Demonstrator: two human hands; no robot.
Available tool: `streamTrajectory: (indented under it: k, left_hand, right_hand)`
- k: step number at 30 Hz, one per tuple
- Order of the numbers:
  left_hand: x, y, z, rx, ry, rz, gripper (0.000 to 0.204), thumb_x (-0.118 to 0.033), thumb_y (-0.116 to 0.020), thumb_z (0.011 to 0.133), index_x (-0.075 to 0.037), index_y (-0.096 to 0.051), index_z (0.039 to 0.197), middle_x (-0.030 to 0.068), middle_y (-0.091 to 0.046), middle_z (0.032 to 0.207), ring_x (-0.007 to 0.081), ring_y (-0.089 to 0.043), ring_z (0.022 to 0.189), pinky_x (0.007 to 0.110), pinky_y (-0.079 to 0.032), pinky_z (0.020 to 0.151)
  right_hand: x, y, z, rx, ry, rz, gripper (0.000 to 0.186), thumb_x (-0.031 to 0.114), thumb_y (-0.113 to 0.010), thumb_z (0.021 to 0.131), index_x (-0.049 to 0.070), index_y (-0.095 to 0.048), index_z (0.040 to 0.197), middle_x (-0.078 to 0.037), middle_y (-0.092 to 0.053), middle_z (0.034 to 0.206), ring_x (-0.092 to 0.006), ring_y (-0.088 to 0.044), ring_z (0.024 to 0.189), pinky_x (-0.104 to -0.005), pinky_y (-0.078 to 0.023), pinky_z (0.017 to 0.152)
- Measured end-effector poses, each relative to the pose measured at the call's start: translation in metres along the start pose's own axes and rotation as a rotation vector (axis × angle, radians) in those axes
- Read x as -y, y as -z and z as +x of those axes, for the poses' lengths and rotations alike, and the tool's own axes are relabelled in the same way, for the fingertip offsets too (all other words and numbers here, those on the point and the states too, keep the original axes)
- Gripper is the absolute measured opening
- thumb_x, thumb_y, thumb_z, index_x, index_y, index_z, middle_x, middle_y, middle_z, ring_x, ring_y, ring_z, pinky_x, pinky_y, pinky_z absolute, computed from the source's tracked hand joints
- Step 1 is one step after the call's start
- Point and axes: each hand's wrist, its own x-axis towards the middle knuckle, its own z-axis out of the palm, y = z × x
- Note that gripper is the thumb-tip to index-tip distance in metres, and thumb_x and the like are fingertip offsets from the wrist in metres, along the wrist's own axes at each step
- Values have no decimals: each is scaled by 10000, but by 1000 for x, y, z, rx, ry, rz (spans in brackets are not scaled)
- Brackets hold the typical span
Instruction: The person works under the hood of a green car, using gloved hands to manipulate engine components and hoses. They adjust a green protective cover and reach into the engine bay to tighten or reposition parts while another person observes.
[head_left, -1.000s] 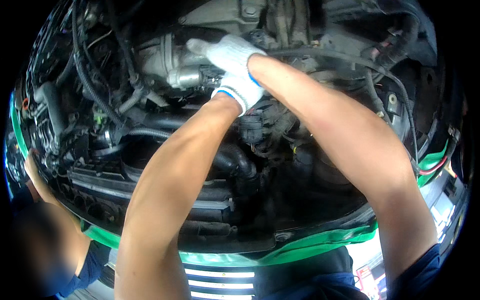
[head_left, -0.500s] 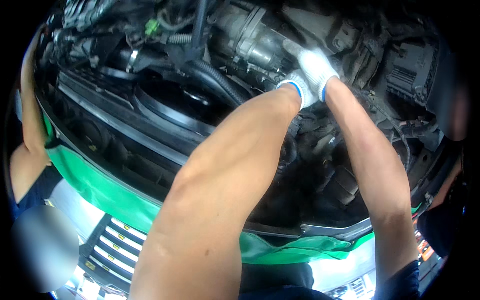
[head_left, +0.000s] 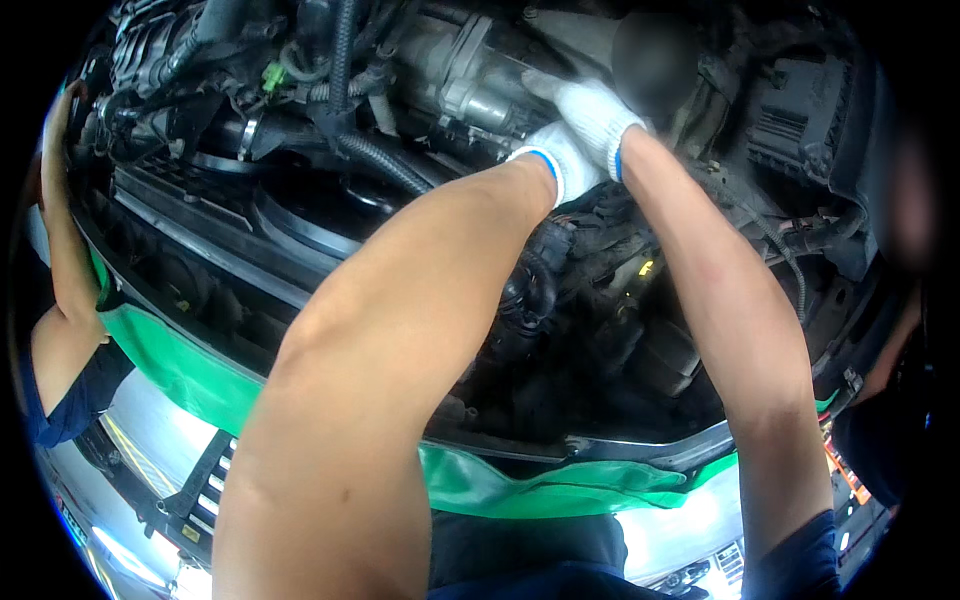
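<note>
Both my hands wear white knit gloves with blue inner cuffs and reach deep into a vehicle's engine bay. My right hand (head_left: 595, 112) lies over my left, its soiled fingers stretched toward a grey metal housing (head_left: 488, 103). Lower down, my left hand (head_left: 572, 165) is tucked against the underside of the right; its fingers are hidden, so what it touches does not show. A ribbed black hose (head_left: 385, 165) runs just left of my left wrist. Wiring and dark engine parts (head_left: 600, 235) lie beneath the hands.
A green protective cover (head_left: 185, 365) drapes over the front edge. Along that edge sits the radiator top (head_left: 215, 230) with a round fan shroud (head_left: 300, 220). Another person's arm (head_left: 70, 230) reaches in at the far left. A black finned box (head_left: 800, 120) stands at the right.
The whole view has shifted, so the engine parts and my hands appear farther left. A blurred patch now covers the area beyond my right hand. My two hands keep the same overlapping hold.
</note>
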Motion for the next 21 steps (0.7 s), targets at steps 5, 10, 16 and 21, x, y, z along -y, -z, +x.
streamTrajectory:
  k: [5,10,16,21]
  left_hand:
    - [13,-13,5,-30,-21,-78,423,-337,-408,1016,-81,-590,1300,189,-588,1350,317,-547,1255,393,-391,1084]
    - [15,-15,5,-40,105,-86,418,-340,-435,1000,-65,-616,1258,207,-631,1271,348,-589,1187,415,-442,1025]
    - [14,-12,4,-25,115,-8,409,-348,-438,998,-76,-621,1242,210,-635,1261,358,-598,1171,427,-453,1006]
    - [7,8,0,62,-22,168,337,-259,-457,982,-84,-634,1209,188,-660,1222,345,-627,1135,416,-491,962]
  right_hand:
    - [-2,-1,3,-88,70,-167,830,649,-598,830,-103,-644,1177,-323,-634,1214,-409,-594,1201,-412,-452,998]
    - [-1,2,4,-37,79,-128,835,663,-566,842,-89,-640,1196,-325,-630,1217,-422,-588,1198,-417,-453,995]
    - [9,2,-7,15,32,39,761,604,-576,875,-75,-638,1215,-292,-651,1213,-365,-609,1169,-402,-439,1003]
    - [1,-3,7,11,82,20,537,419,-550,920,-38,-667,1176,-245,-680,1180,-350,-649,1088,-439,-481,916]
